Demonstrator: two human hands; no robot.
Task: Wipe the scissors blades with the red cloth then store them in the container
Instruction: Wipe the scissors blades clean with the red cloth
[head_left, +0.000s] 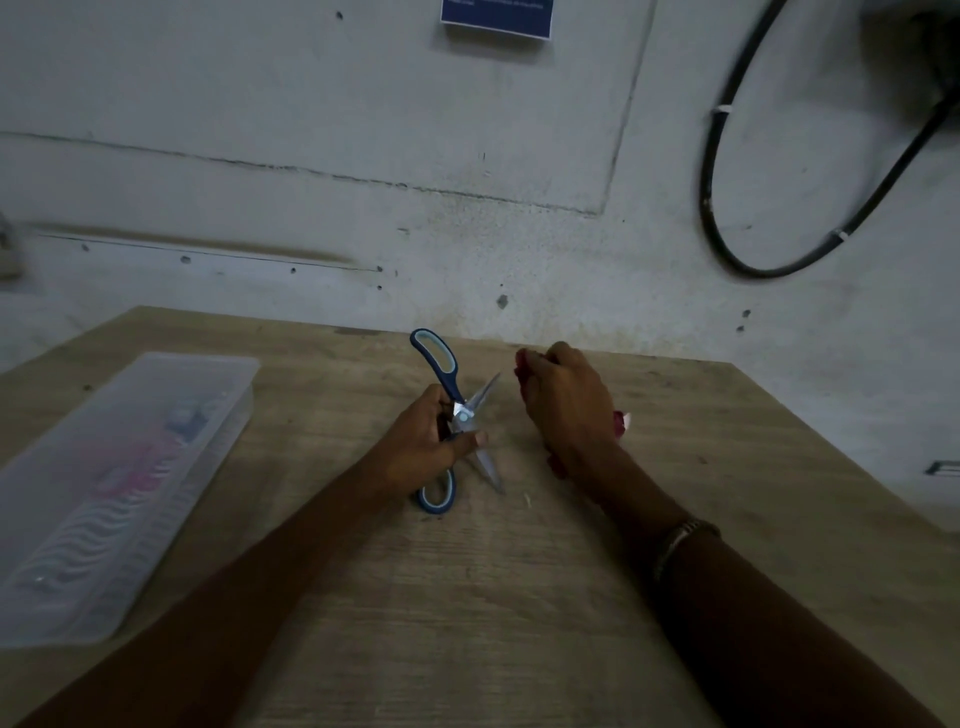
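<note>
Blue-handled scissors (456, 410) are spread wide open over the middle of the wooden table (467, 597). My left hand (426, 441) grips them near the pivot, thumb lying across the lower blade. One handle points toward the wall, the other toward me. My right hand (566, 405) is curled round the bunched red cloth (621, 420), just right of the blade tips and apart from them. Only small bits of cloth show around the fist. A long translucent plastic container (223, 415) lies at the table's left.
The container holds pink and pale items, blurred through its plastic. The table's far edge meets a grey wall. A black cable loop (727, 244) hangs on the wall at the upper right. A bracelet circles my right wrist.
</note>
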